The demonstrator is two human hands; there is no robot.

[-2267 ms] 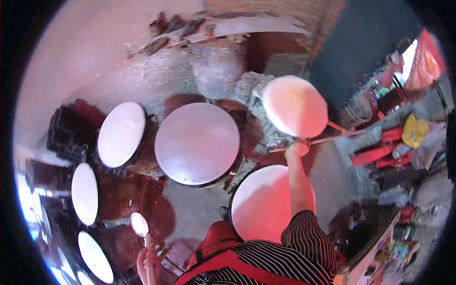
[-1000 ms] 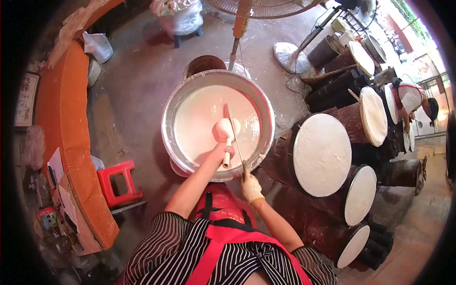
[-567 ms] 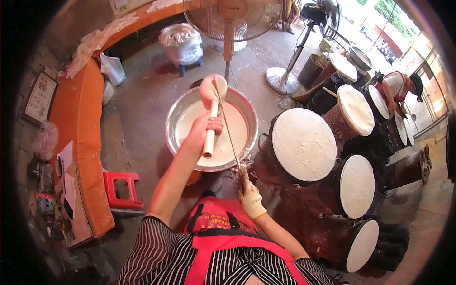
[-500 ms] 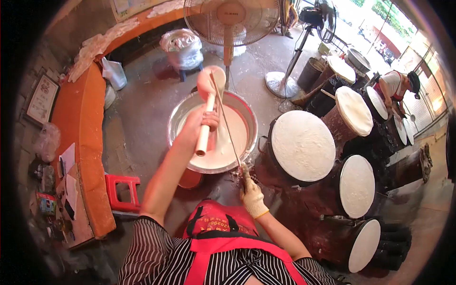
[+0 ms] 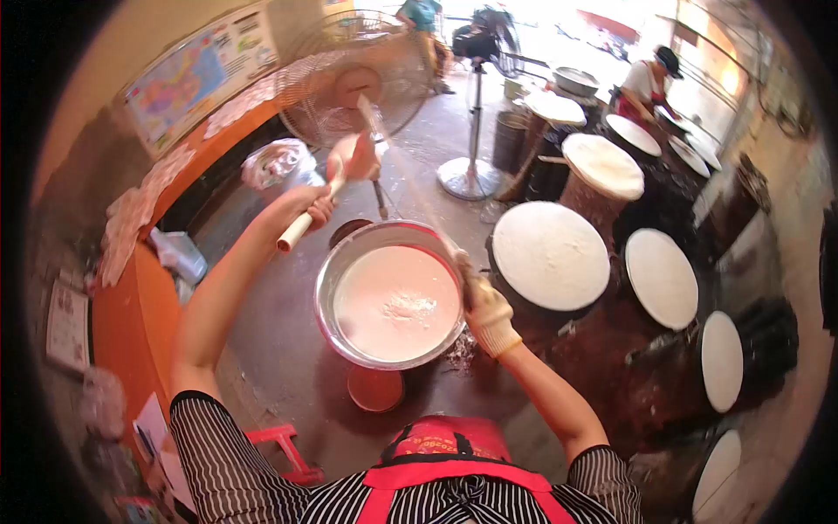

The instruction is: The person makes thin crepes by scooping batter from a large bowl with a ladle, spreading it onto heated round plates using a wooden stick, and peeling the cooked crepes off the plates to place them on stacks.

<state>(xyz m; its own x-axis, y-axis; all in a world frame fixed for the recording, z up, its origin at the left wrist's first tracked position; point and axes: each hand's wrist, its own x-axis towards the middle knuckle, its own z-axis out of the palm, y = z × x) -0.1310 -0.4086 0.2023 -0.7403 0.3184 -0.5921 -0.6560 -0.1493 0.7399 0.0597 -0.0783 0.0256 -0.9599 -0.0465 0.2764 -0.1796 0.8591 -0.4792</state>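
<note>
My left hand [image 5: 316, 206] is closed around the pale, tube-like handle of a ladle [image 5: 295, 232]. It is raised above and left of a metal basin [image 5: 323, 319], and the ladle's rounded bowl points away from me. My gloved right hand [image 5: 491, 316] grips the dark handle of a long, thin scraper [image 5: 410, 179], just off the basin's right rim. The scraper's blade slants up and left towards the ladle bowl and is smeared by motion; I cannot tell whether they touch. Creamy white batter [image 5: 375, 288] lies in the basin, with a rough, lumpy patch on its surface.
Right of the basin, a round griddle carries a white sheet [image 5: 550, 258]; several similar ones stand beyond. A large fan [image 5: 353, 83] and a stand fan [image 5: 471, 170] are ahead. A red stool [image 5: 288, 450] sits lower left. A co-worker [image 5: 646, 87] bends over griddles far right.
My view has shifted. The ladle and my left hand have moved from over the basin to its upper left. The scraper has swung up, and the batter now shows a lumpy patch.
</note>
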